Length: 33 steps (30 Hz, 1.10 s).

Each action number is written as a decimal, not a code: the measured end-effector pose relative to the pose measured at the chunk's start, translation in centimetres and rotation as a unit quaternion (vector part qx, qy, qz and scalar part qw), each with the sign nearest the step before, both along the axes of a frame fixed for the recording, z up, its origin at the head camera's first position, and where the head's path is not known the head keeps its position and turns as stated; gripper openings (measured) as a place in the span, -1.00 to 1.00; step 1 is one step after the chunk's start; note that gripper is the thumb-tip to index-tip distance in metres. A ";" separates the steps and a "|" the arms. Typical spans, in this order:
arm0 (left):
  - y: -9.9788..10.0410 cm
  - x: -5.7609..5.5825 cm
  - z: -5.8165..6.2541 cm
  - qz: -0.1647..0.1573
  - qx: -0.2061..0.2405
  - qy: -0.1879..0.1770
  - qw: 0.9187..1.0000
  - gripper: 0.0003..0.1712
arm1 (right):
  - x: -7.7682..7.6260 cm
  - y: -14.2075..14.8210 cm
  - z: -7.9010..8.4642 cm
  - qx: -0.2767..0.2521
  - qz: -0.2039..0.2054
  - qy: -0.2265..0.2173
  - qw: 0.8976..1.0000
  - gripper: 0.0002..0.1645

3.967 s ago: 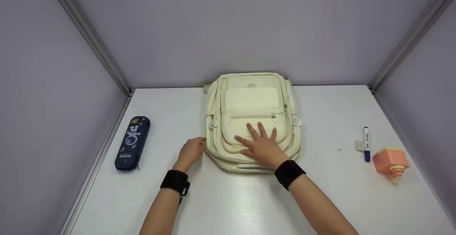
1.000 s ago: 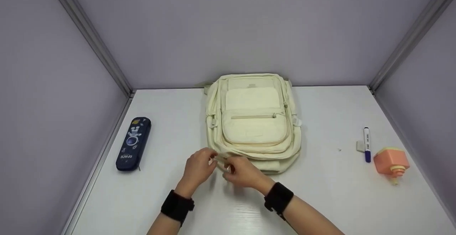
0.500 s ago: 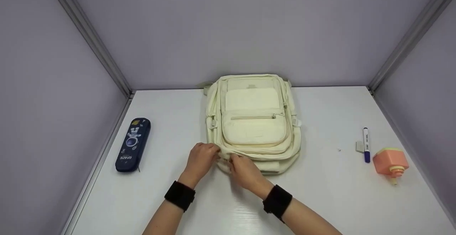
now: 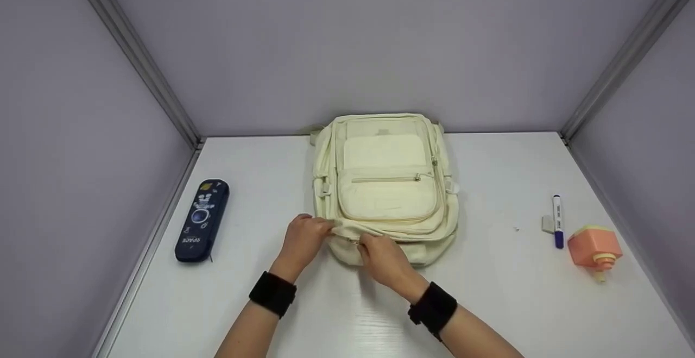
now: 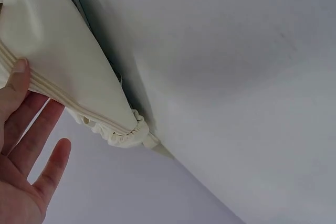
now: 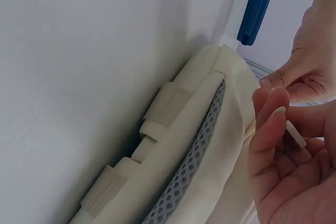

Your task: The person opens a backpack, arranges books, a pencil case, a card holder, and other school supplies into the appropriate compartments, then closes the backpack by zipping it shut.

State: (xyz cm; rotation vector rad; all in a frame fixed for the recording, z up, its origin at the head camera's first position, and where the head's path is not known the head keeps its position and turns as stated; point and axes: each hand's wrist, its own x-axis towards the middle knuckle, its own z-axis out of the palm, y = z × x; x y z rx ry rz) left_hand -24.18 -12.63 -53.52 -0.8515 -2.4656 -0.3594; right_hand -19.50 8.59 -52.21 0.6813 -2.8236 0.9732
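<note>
A cream backpack [image 4: 386, 200] lies front side up on the white table, its bottom end toward me. My left hand [image 4: 305, 238] pinches the fabric at the bag's lower left corner. In the left wrist view, that thumb lies over the zipper seam [image 5: 58, 94] with fingers beneath it. My right hand [image 4: 386, 260] is at the bottom edge, just right of the left one, its fingers curled around a zipper pull. The pale tab of the zipper pull [image 6: 296, 134] shows between the fingers in the right wrist view. Grey mesh [image 6: 194, 163] lines the bag's underside there.
A dark blue pencil case [image 4: 202, 221] with space pictures lies at left. On the right are a whiteboard marker [image 4: 558, 222], a small grey-white block [image 4: 548, 224] and an orange bottle [image 4: 594, 246]. A tiny white scrap [image 4: 517, 228] lies nearer the bag. Panels enclose the table.
My right hand has left the bag's front pocket, gone to the lower left corner, then slid rightward along the bottom edge with the zipper pull. My left hand has stayed gripping near that corner.
</note>
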 end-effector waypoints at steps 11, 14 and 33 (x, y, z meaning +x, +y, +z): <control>-0.2 -0.1 0.2 0.004 0.001 -0.001 1.000 -0.74 | 0.8 3.6 0.5 -0.029 -0.007 -0.009 1.000 -0.81; -0.2 0.0 0.1 0.000 0.007 -0.001 1.000 -0.73 | 1.0 4.6 0.4 -0.032 -0.008 -0.014 0.999 -0.80; -0.1 0.2 0.1 0.005 0.017 -0.022 1.000 -0.72 | 1.1 10.9 0.0 -0.021 -0.036 -0.091 0.995 -0.79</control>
